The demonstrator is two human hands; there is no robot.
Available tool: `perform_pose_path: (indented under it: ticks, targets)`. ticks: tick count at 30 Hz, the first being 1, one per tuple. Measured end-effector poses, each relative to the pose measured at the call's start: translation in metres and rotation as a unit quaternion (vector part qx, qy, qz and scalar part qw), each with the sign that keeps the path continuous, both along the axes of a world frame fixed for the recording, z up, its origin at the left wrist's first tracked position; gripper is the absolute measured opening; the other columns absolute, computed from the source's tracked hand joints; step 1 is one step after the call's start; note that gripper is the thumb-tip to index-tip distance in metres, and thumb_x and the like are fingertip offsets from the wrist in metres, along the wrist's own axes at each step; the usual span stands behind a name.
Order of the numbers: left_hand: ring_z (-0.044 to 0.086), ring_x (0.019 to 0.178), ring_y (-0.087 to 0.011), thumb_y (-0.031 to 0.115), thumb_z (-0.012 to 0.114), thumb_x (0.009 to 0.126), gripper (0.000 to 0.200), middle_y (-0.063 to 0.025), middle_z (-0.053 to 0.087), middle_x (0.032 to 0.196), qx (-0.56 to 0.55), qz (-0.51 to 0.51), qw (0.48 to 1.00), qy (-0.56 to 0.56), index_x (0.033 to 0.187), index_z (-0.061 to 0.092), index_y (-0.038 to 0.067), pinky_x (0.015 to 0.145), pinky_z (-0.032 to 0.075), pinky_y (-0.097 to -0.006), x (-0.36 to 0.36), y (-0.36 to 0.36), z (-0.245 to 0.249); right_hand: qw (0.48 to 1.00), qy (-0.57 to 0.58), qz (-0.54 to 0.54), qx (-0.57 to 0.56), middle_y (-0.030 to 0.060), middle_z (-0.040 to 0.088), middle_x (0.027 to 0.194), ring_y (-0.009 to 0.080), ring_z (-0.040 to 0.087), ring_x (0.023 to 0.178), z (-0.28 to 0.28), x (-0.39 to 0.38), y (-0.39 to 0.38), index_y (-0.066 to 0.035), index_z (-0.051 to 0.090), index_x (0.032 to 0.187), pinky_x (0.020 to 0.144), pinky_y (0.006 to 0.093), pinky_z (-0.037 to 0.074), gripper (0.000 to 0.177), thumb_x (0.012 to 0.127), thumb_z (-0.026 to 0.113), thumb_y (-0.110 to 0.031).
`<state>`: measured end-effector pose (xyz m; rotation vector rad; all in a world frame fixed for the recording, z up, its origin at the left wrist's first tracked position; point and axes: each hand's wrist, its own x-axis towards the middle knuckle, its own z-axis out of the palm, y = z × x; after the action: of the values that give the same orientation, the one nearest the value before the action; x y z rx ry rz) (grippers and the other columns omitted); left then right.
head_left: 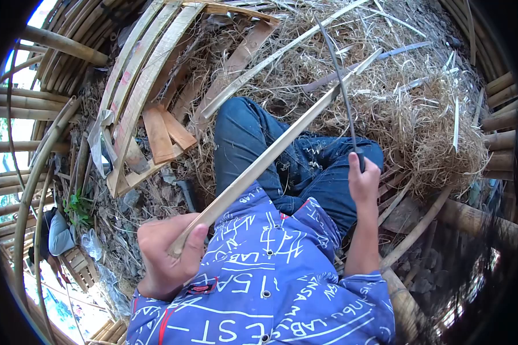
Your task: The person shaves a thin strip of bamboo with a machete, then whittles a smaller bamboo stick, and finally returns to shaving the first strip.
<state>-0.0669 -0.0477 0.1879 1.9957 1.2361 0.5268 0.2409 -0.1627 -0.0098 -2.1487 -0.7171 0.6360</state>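
Over our lap, our left hand grasped the stiff-looking strip by its end; our right hand gripped the knife.

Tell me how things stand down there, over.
Left hand gripping pale strip. Right hand holding long knife, crossing strip near its far end. Curly shavings heaped around; nothing visibly blocking.

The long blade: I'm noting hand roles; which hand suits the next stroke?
Probably the right hand: it grips the blade, which crosses the strip, while the left hand holds the strip's near end.
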Motion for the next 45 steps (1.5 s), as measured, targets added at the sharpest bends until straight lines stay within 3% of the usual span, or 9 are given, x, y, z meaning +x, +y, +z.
perform_pose_path:
  ticks: [3,7,9,21,30,34,37,40,45]
  targets:
    - [0.058,0.044,-0.0169,0.007,0.064,0.084,0.013,-0.0075,0.056,0.052,-0.001,0.0,1.0,0.01,0.084,0.069,-0.005,0.046,0.043,-0.0278,-0.001,-0.006,-0.003,0.994,0.076,0.045,0.07,0.0093,0.051,0.053,0.0162,0.05,0.05,0.022,-0.044,0.003,0.001,0.061,0.074,0.05,0.0341,0.04,0.05,0.089,0.065,-0.047]
    - [0.056,0.043,-0.0124,0.007,0.063,0.086,0.014,-0.0047,0.056,0.051,-0.008,0.047,0.999,-0.019,0.084,0.069,-0.006,0.044,0.04,-0.0258,0.002,-0.011,-0.006,0.978,0.043,0.193,0.069,0.0151,0.059,0.058,0.0336,0.064,0.055,0.07,-0.083,0.009,-0.004,0.061,0.072,0.05,0.0394,0.047,0.046,0.082,0.071,-0.048]
    - [0.055,0.043,-0.0107,0.007,0.063,0.087,0.014,-0.0036,0.055,0.05,-0.028,0.067,0.997,-0.027,0.084,0.069,-0.006,0.044,0.039,-0.025,0.004,-0.015,-0.006,0.965,0.005,0.233,0.119,0.0162,0.058,0.057,0.0365,0.062,0.056,0.086,-0.094,0.013,-0.005,0.058,0.069,0.051,0.0417,0.048,0.05,0.079,0.072,-0.052]
    - [0.053,0.042,-0.008,0.008,0.061,0.09,0.018,-0.0033,0.056,0.05,-0.06,0.06,0.994,-0.066,0.085,0.069,-0.007,0.042,0.038,-0.0232,-0.003,-0.023,-0.024,0.952,-0.081,0.287,0.074,0.0152,0.058,0.054,0.0353,0.062,0.054,0.074,-0.087,0.019,-0.005,0.057,0.064,0.051,0.0425,0.049,0.061,0.078,0.065,-0.065]
    - [0.055,0.043,-0.0083,0.008,0.06,0.09,0.018,-0.0035,0.056,0.05,-0.059,0.023,0.997,-0.032,0.083,0.068,-0.006,0.043,0.04,-0.0243,-0.004,-0.022,-0.02,0.95,-0.131,0.276,0.064,0.0161,0.06,0.057,0.0354,0.064,0.058,0.069,-0.076,0.017,-0.006,0.059,0.064,0.054,0.043,0.049,0.062,0.078,0.064,-0.065]
    - [0.053,0.042,-0.0086,0.009,0.06,0.091,0.02,-0.0038,0.055,0.05,-0.065,0.007,0.997,-0.032,0.082,0.067,-0.007,0.041,0.038,-0.0239,-0.004,-0.023,-0.018,0.989,-0.046,0.139,-0.035,0.0179,0.065,0.066,0.0385,0.066,0.069,0.047,-0.041,0.018,-0.007,0.069,0.078,0.064,0.0461,0.051,0.056,0.082,0.062,-0.062]
    - [0.051,0.041,-0.0087,0.011,0.059,0.091,0.022,-0.0035,0.054,0.05,-0.059,-0.011,0.997,-0.038,0.083,0.067,-0.009,0.039,0.036,-0.0233,-0.001,-0.025,-0.023,0.991,0.002,0.08,-0.104,0.0166,0.063,0.063,0.035,0.066,0.066,-0.01,0.025,0.012,-0.003,0.067,0.074,0.061,0.043,0.048,0.062,0.087,0.055,-0.063]
    - [0.053,0.043,-0.0088,0.01,0.059,0.091,0.021,-0.0032,0.055,0.051,-0.067,-0.005,0.997,-0.034,0.085,0.067,-0.008,0.042,0.038,-0.0238,0.001,-0.02,-0.022,0.993,-0.053,0.08,-0.066,0.0159,0.061,0.06,0.0326,0.064,0.062,-0.015,0.023,0.014,0.0,0.064,0.07,0.059,0.0418,0.046,0.066,0.086,0.055,-0.064]
    - [0.056,0.044,-0.0092,0.011,0.062,0.091,0.018,-0.0034,0.056,0.051,-0.049,0.007,0.998,-0.028,0.088,0.069,-0.005,0.044,0.041,-0.0252,-0.001,-0.019,-0.022,0.999,0.025,0.015,0.024,0.0142,0.057,0.056,0.0271,0.059,0.055,-0.024,-0.004,0.019,0.002,0.061,0.069,0.055,0.0403,0.043,0.065,0.088,0.057,-0.06]
